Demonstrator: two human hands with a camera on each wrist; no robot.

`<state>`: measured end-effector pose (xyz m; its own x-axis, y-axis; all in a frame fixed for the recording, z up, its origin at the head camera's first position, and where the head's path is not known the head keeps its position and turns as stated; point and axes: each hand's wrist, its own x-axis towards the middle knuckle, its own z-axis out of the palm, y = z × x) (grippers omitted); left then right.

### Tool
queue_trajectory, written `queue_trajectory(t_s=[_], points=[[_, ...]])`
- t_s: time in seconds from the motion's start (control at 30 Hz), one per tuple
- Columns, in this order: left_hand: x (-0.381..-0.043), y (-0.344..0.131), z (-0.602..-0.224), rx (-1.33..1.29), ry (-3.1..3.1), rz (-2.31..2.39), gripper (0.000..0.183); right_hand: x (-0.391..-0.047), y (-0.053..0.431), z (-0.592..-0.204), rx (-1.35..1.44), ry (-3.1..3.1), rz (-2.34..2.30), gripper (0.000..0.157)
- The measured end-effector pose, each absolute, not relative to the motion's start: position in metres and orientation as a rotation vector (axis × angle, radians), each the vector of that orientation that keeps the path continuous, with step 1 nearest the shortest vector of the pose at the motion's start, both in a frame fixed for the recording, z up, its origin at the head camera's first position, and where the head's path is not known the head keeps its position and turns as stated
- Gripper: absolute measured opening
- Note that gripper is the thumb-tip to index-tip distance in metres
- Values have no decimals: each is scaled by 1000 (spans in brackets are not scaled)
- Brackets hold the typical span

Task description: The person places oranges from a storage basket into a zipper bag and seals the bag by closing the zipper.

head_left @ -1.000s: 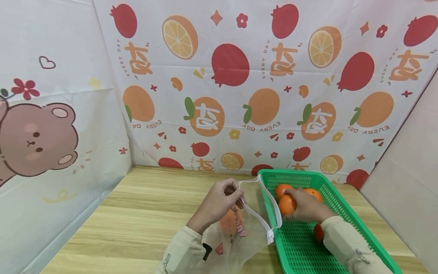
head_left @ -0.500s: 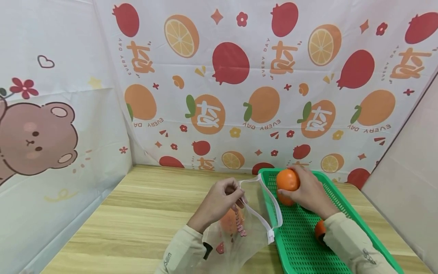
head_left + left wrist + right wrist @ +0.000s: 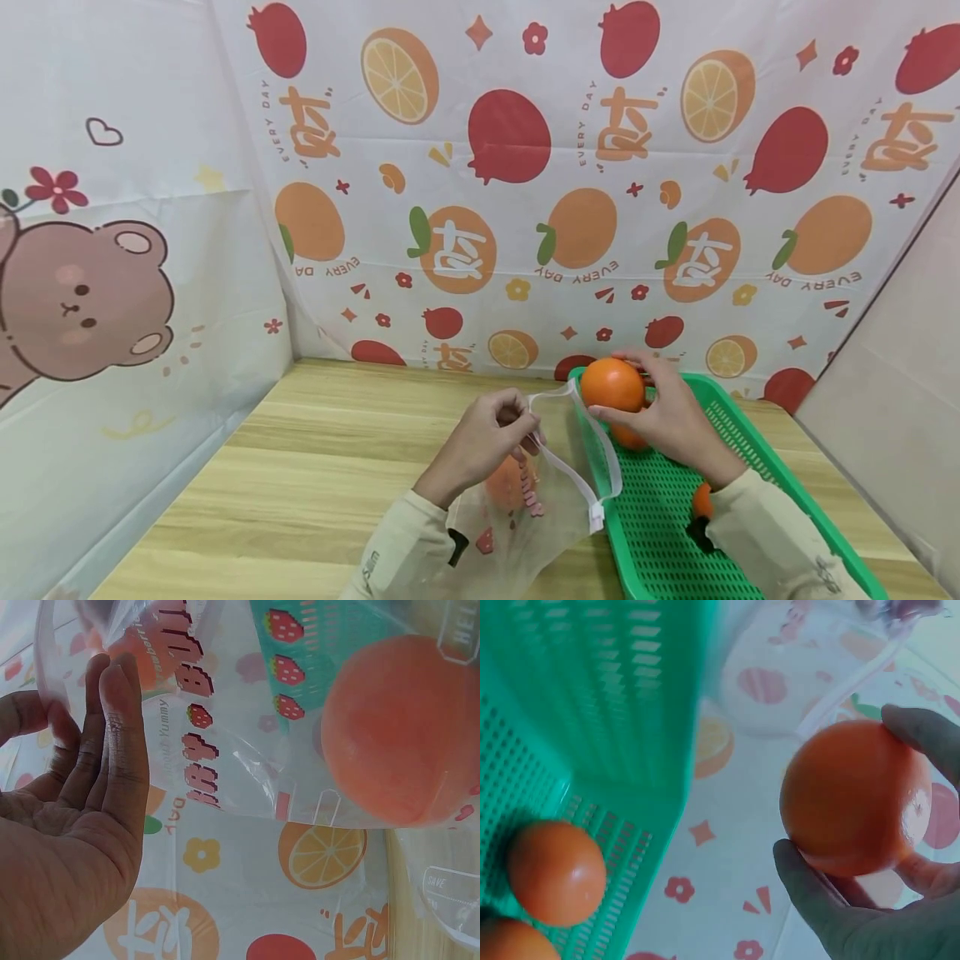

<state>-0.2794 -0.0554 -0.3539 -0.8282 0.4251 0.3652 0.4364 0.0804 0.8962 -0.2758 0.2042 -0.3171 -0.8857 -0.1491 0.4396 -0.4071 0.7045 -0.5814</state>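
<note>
My left hand (image 3: 480, 442) pinches the white rim of a clear zip bag (image 3: 558, 529) printed with strawberries. The bag's mouth gapes toward the basket, its white slider (image 3: 596, 517) at the near corner. One orange (image 3: 405, 735) lies inside the bag, seen through the film. With thumb and fingers spread around it, my right hand (image 3: 678, 421) grips another orange (image 3: 611, 385) above the far left corner of the green basket (image 3: 813, 517). In the right wrist view this held orange (image 3: 855, 799) is beyond the basket's rim, near the bag's opening.
Inside the basket, an orange (image 3: 628, 437) sits below the right hand and another orange (image 3: 702, 500) lies partly behind the right sleeve (image 3: 780, 533). A wooden table (image 3: 300, 467) carries everything. A printed cloth (image 3: 420, 167) hangs behind, with side cloths left and right.
The right hand has lifted an orange from the basket and carried it up and leftward toward the bag's mouth. My left hand and the bag have stayed nearly still.
</note>
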Motion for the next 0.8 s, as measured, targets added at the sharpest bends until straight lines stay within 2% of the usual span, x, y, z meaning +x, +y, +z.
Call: queue_trajectory(t_s=[0.4, 0.8], points=[[-278, -57, -353, -925, -2310, -1930, 17, -264, 192, -311, 579, -2611, 1363, 70], [-279, -56, -354, -937, -2301, -1921, 16, -266, 188, -321, 824, -2691, 1366, 72]])
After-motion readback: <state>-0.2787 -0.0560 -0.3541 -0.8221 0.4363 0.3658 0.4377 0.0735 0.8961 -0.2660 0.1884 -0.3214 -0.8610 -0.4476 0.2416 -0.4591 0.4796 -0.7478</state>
